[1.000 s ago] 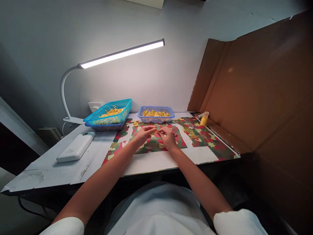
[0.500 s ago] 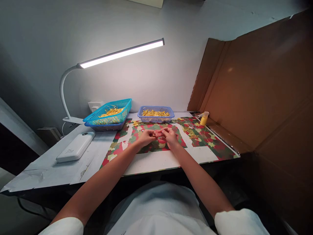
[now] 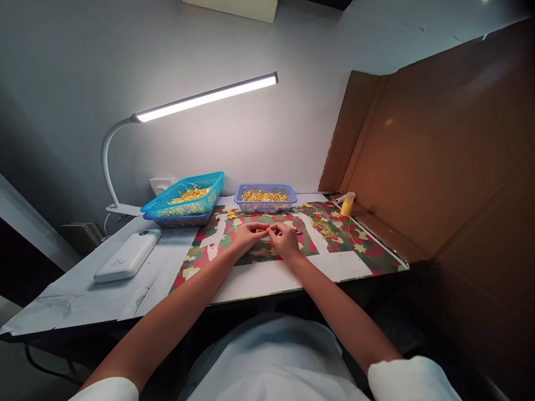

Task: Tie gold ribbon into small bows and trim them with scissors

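Over the patterned sheet [image 3: 267, 253], my left hand [image 3: 247, 237] and my right hand [image 3: 286, 240] meet with fingertips pinched close together. Between them shows a thin gold-coloured piece [image 3: 261, 230], too small and too covered by the fingers for its exact kind to be told. Both hands are closed at the fingertips. Just beyond my right hand a small pinkish-red object [image 3: 298, 231] pokes out, mostly hidden. A tangle of fine gold strands [image 3: 325, 228] lies to the right of the hands.
Behind the hands stands a purple basket [image 3: 265, 207] of gold pieces. At left, a turquoise basket [image 3: 167, 210] with more sits tilted on another basket. A white power bank [image 3: 127, 256], a lamp [image 3: 209, 96], a yellow bottle [image 3: 346, 205] and a tall cardboard wall [image 3: 418, 156] surround the area.
Half a second ago the fingers were raised and turned around a thin loop; now the fingertips are together in a pinch, lower over the sheet. The view has tipped slightly upward.
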{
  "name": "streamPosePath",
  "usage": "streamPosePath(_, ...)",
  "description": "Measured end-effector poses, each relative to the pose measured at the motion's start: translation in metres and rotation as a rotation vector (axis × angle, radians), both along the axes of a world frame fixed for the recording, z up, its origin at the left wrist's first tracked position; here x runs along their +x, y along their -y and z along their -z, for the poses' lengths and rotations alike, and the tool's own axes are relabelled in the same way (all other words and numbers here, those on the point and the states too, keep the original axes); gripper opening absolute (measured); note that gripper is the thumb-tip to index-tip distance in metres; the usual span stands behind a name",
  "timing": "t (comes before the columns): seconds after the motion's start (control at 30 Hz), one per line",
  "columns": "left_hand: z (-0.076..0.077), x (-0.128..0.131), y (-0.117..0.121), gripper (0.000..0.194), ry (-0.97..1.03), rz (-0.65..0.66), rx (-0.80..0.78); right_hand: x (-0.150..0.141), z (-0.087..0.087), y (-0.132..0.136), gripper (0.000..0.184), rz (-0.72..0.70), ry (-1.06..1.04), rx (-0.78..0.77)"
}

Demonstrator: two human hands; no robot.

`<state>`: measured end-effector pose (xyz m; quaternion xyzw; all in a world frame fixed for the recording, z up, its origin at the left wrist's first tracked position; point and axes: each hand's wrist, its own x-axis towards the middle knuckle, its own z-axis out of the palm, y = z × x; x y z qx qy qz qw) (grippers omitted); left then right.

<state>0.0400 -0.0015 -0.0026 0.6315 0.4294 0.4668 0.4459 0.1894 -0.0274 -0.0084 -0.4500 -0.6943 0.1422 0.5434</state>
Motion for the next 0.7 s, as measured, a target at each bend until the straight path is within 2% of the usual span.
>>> streamPosePath(0.13, 0.003, 0.0, 0.0, 0.033, -0.198, -0.055, 0.165, -0.001, -0.001, 0.0, 0.016, -0.013, -0.073, -0.07)
streamPosePath(0.33, 0.007, -0.003, -0.006, 0.034, -0.171, 0.0, 0.133, 0.005, 0.003, -0.012, 0.02, -0.052, -0.297, -0.233)
streamPosePath(0.4, 0.008, -0.005, -0.007, 0.034, -0.19, 0.033, 0.135, 0.007, 0.005, -0.015, 0.016, -0.079, -0.26, -0.261)
streamPosePath(0.57, 0.006, -0.014, -0.01, 0.033, -0.314, 0.146, 0.171, 0.01, 0.005, -0.014, 0.014, -0.281, -0.038, -0.303)
streamPosePath(0.7, 0.002, -0.021, -0.011, 0.034, -0.376, 0.232, 0.186, 0.014, 0.003, -0.012, 0.011, -0.274, 0.156, -0.34)
